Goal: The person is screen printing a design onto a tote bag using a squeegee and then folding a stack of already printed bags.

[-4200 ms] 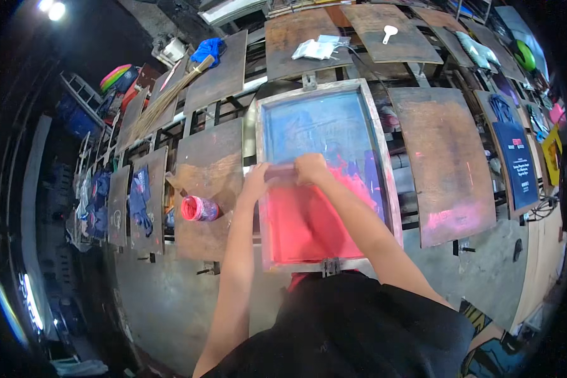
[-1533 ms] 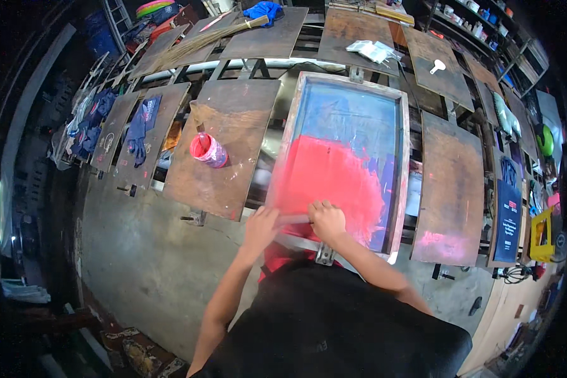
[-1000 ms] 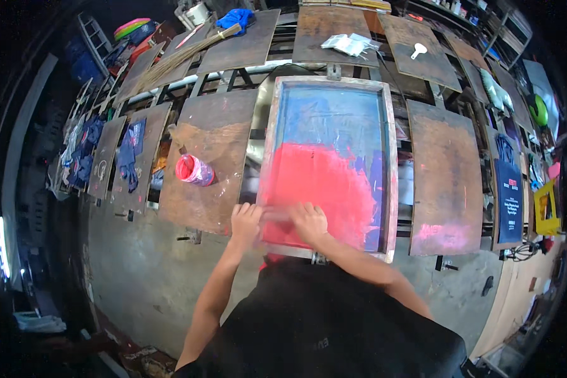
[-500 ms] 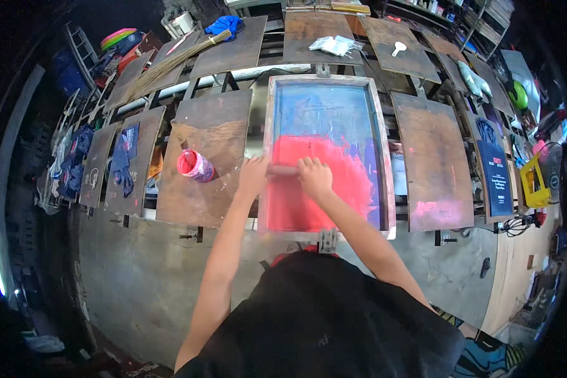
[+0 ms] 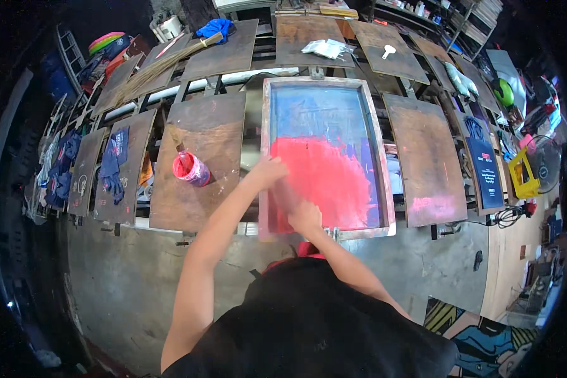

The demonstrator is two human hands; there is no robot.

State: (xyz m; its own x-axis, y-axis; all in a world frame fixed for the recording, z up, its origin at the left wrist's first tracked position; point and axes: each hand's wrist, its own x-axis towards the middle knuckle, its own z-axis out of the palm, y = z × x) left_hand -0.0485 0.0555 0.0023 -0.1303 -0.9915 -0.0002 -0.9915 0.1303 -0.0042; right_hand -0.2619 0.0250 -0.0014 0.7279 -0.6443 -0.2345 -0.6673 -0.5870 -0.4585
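Observation:
Both hands grip a squeegee (image 5: 286,194) with a smooth, dull-pink handle, angled across the lower left part of a framed printing screen (image 5: 375,132). My left hand (image 5: 269,171) is closed on its upper-left end, by the left side of the frame. On its lower-right end my right hand (image 5: 306,218) is closed, nearer to me. Bright pink-red ink (image 5: 337,179) covers much of the lower mesh, while the upper mesh (image 5: 318,110) is blue. The squeegee's lower edge is hidden and blurred.
Left of the screen, an ink-smeared pot (image 5: 198,173) with a tool in it stands on a wooden board (image 5: 220,138). Another board (image 5: 428,164) lies to the right. Farther off are a plastic bag (image 5: 327,48), a white scoop (image 5: 389,51) and a straw broom (image 5: 164,60).
The squeegee has turned from level to slanted, its right end coming toward me. My right hand has moved nearer and slightly left; my left hand has shifted a little right.

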